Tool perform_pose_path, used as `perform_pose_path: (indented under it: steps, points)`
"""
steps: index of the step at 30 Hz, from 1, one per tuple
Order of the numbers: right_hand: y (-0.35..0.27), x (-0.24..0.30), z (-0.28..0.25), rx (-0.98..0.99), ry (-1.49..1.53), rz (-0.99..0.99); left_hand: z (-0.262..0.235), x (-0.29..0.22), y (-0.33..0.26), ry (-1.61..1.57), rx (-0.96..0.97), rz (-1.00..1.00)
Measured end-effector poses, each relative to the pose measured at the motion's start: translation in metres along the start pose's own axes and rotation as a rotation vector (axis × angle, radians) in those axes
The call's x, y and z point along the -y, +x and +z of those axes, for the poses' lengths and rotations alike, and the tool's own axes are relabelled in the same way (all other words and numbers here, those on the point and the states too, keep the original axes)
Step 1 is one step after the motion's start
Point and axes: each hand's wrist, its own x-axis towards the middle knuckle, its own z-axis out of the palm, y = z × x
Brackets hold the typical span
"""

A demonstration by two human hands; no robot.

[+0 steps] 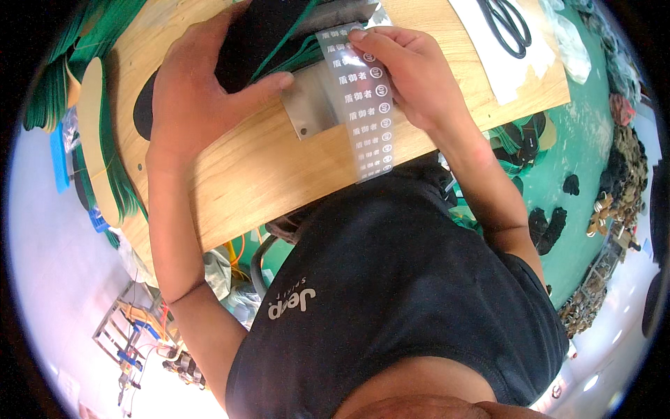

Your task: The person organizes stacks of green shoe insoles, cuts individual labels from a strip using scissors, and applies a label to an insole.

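Observation:
My right hand (pixel 422 80) pinches the upper part of a clear strip of white printed labels (pixel 366 115) between thumb and fingers. The strip hangs toward me, past the near edge of the wooden table (pixel 258 185). Under it lies a flat metal plate (pixel 307 115) with a small hole near its corner. My left hand (pixel 192 91) spreads beside black insoles (pixel 255 52) with green edges, its thumb stretched toward the plate. Those fingertips run toward the top rim and are partly hidden. A grey metal bar (pixel 342 15) sits beyond the plate, next to the insoles.
Stacked green-edged insoles with a tan one (pixel 98 140) on the outside stand at the table's left edge. Black looped cords (pixel 504 28) lie on white paper (pixel 499 66) at the right. Beyond is a green floor (pixel 569 157) with black pieces and a long heap of goods (pixel 618 188).

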Motion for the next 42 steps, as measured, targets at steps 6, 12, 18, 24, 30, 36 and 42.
perform_pose_path:
  steps: [6, 12, 18, 24, 30, 36, 42]
  points:
    - [0.003, -0.007, -0.002, 0.051, 0.033, -0.091, 0.002, 0.000, 0.001, 0.092, 0.012, -0.044]
    - [-0.033, 0.009, -0.019, -0.131, 0.040, -0.162, -0.001, 0.007, -0.007, -0.012, 0.016, -0.196]
    - [-0.023, 0.011, -0.024, -0.070, 0.114, -0.065, -0.005, 0.016, -0.005, -0.323, -0.210, -0.325]
    - [0.009, 0.004, -0.009, 0.059, -0.004, 0.168, -0.008, 0.022, -0.009, -0.373, -0.275, -0.438]
    - [0.010, 0.006, -0.002, 0.010, -0.094, 0.179, -0.006, 0.022, -0.013, -0.380, -0.260, -0.419]
    - [0.006, 0.001, -0.009, 0.062, -0.090, 0.036, -0.006, 0.025, -0.015, -0.353, -0.215, -0.394]
    - [0.009, 0.000, -0.010, 0.065, -0.046, 0.076, -0.005, 0.018, -0.013, -0.319, -0.238, -0.377]
